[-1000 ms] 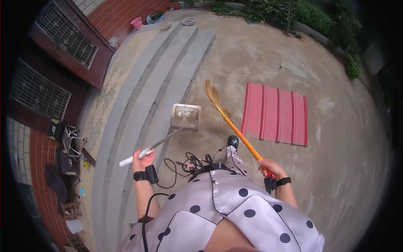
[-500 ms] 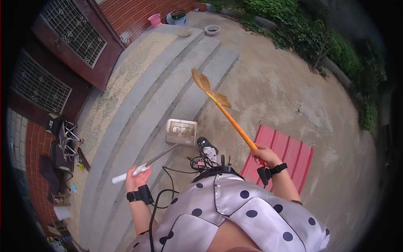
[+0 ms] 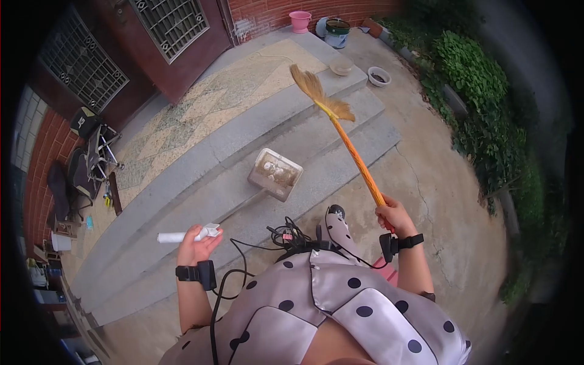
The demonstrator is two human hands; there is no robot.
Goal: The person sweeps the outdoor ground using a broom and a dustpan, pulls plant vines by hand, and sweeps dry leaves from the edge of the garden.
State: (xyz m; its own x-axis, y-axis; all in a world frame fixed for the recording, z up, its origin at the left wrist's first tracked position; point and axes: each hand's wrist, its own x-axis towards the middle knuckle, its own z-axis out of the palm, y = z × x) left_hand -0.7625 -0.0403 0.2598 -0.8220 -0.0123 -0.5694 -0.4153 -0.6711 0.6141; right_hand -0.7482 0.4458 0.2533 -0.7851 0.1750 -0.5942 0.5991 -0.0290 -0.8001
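My left hand (image 3: 199, 244) holds the white handle of a long dustpan (image 3: 275, 174), its thumb over the handle and the other fingers partly spread. The dustpan's pan hangs over the grey steps, with pale debris or stains inside it. My right hand (image 3: 394, 216) is wrapped round the lower end of the orange handle of a broom (image 3: 359, 159). The broom's straw head points up and away, in view over the upper steps, apart from the dustpan.
Curved grey steps (image 3: 225, 155) lead up to a tiled landing before dark red doors (image 3: 176, 48). A pink pot (image 3: 300, 22), a bucket (image 3: 336, 33) and a white basin (image 3: 379, 76) stand beyond. Folded chairs (image 3: 91, 155) are at left, plants (image 3: 474, 73) at right.
The view has turned left toward the steps and doors. Dustpan and broom have moved over the steps, the dustpan now tilted. The red sheet is mostly hidden behind my body.
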